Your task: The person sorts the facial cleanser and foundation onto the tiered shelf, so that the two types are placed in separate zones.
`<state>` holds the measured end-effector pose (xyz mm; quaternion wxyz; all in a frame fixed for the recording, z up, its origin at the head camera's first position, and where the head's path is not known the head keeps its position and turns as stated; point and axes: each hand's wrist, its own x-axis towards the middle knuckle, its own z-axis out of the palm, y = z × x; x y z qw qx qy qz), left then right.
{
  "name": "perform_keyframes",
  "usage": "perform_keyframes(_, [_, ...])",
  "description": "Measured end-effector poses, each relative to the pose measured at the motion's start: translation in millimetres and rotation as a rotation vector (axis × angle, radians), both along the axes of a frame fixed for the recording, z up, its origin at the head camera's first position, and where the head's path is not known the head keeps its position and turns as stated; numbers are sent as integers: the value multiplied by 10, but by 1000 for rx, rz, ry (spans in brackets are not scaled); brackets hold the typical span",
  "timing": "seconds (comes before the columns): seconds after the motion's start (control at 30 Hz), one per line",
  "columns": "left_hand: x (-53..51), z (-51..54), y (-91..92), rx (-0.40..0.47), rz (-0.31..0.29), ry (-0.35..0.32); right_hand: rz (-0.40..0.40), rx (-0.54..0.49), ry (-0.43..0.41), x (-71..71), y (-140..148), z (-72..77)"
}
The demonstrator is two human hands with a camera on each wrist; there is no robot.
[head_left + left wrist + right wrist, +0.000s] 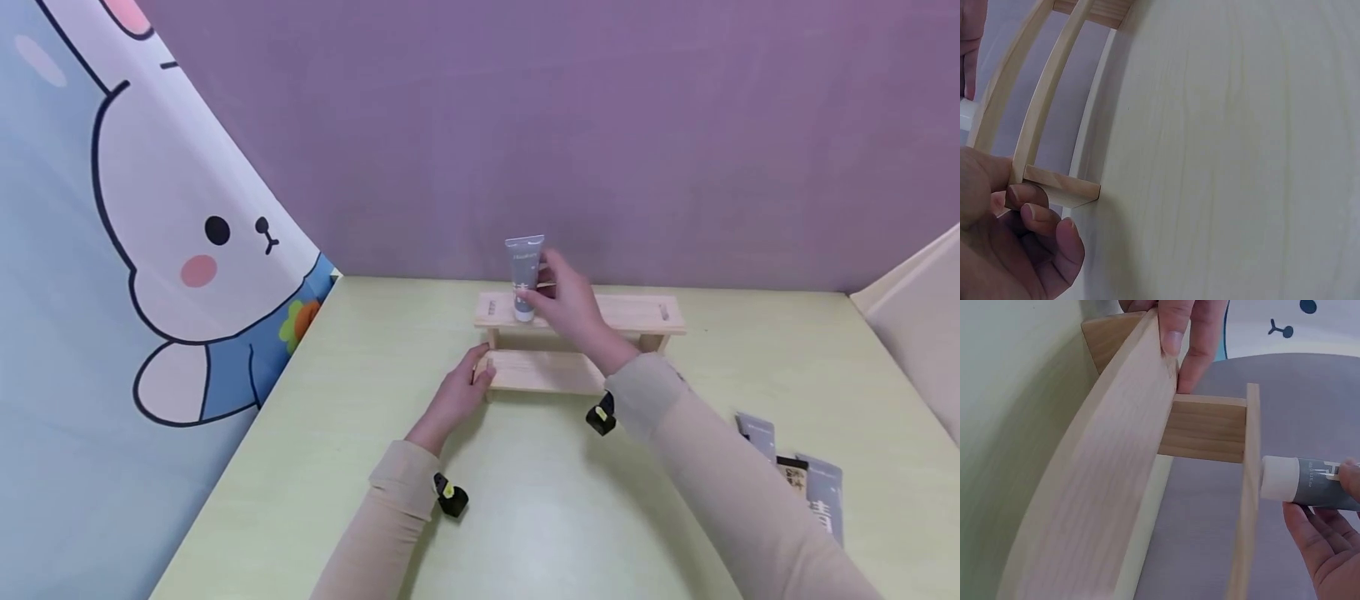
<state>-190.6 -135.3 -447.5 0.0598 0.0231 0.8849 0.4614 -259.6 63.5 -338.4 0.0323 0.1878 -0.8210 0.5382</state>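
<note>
A grey squeeze tube (524, 271) with a white cap stands upright, cap down, at the left part of the upper board of a two-step wooden shelf (630, 312). My right hand (567, 298) grips the tube from its right side, thumb in front. In the right wrist view the tube's white cap (1280, 478) is at the upper board's surface. My left hand (457, 392) pinches the left end of the shelf's lower board (547, 371). The left wrist view shows the thumb above that board and curled fingers (1044, 219) beneath it.
On the table (525, 500) at the right lie grey packages (825, 496) and a small black-and-tan package (792, 475), partly behind my right sleeve. A purple backdrop (600, 142) rises behind the shelf. A rabbit-print cloth (195, 250) hangs at the left.
</note>
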Motion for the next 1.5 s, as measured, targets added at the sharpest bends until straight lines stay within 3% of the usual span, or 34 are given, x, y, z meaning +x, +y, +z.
perform_keyframes(0.47, [-12,-9,4,-12,-3,14,4,43,-10,-42,-57,-75])
perform_keyframes(0.67, [4,-5,-2,-19,2,5,-34,30,11,73,86,-78])
perform_keyframes(1.03, [29,-22,-45,-21,-5,-17,-72,211,85,598,683,-92])
perform_keyframes(1.27, [38,-24,-80,2,-2,-25,-87,321,108,935,1134,-200])
perform_keyframes(1.5, [45,-37,-91,11,-5,-31,-149,428,43,1331,1592,-300])
